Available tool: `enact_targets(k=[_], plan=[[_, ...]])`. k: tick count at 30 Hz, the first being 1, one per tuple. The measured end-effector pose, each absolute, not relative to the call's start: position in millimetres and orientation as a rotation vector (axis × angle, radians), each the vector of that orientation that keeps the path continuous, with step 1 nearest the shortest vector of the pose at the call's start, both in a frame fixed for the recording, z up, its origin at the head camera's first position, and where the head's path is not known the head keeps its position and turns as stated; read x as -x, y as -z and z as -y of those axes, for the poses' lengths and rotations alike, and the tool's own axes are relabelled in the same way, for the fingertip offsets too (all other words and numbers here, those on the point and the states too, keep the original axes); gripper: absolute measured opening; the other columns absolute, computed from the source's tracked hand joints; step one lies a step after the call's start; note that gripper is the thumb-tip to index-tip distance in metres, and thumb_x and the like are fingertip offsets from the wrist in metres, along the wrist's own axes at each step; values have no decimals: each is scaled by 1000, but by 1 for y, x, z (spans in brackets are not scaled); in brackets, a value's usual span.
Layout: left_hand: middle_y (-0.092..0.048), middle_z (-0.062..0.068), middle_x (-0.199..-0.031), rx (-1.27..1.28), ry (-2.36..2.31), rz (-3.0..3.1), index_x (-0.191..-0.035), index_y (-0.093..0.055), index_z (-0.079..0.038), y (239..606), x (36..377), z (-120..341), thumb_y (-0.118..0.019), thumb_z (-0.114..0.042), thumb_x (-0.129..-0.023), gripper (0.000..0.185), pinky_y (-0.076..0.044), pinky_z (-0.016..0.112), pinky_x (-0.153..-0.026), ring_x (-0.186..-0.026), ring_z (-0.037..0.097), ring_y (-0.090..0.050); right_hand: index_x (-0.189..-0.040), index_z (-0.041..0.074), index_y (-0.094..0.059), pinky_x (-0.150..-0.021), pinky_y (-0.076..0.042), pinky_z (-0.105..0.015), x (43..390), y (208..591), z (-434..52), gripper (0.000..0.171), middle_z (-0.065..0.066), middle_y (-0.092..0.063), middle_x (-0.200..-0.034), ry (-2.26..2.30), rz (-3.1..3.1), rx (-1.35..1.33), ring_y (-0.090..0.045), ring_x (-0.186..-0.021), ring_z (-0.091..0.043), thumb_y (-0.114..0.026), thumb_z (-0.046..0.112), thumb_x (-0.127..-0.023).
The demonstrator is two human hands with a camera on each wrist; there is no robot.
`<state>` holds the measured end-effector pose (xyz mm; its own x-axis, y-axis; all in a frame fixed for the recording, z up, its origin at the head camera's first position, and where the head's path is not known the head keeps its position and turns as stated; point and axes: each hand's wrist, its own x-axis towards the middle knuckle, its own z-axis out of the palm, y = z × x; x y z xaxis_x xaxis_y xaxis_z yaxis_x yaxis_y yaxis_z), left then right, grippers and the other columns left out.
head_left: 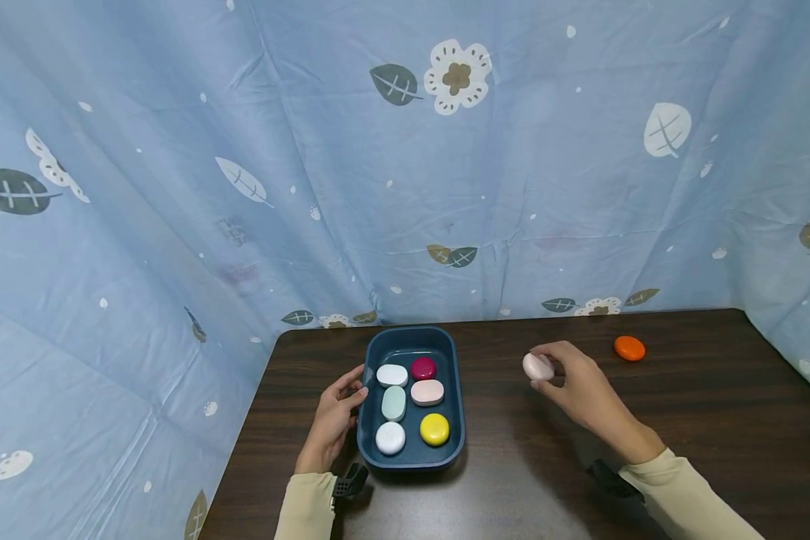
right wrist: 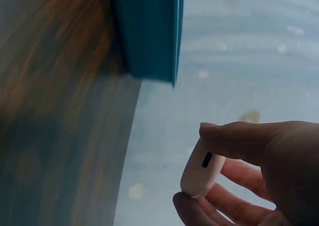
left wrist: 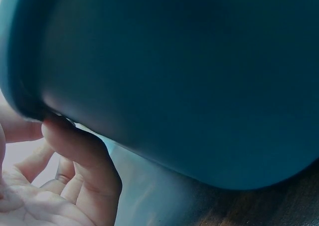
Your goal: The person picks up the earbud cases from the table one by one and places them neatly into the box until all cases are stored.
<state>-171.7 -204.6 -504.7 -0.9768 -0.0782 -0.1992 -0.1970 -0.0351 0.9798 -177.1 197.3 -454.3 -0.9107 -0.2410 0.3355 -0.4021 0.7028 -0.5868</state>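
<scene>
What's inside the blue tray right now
The blue tray holds six small cases: white oval, magenta, pink, pale green, white round, yellow. What lies under them is hidden.

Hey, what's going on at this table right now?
A person sits at a dark wooden table. Their right hand pinches a pale pink oval case above the tabletop, to the right of a blue tray. Their left hand rests against the tray's left rim. Six small cases lie inside the tray, among them a yellow one. An orange case lies alone near the far right edge.
</scene>
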Motion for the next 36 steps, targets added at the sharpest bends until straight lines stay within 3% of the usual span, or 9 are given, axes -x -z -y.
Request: enact_targets(k=[13, 36], plan=[[-50, 8, -115, 334, -2181, -2124, -153, -54, -4, 508, 170, 204, -58, -4, -107, 47, -48, 28, -63, -97, 22, -53, -120, 0, -70, -82, -61, -40, 169, 456, -147, 46, -14, -67, -117, -1106, 2645, -656, -66, -96, -22, -90, -3, -79], [-51, 8, -113, 323, -2189, -2129, -153, -55, -5, 508, 174, 205, -57, -2, -107, 46, -46, 28, -62, -96, 22, -54, -118, 5, -71, -91, -60, -40, 158, 451, -79, 41, -5, -68, -115, -1133, 2715, -1026, -62, -98, -17, -89, 1, -82]])
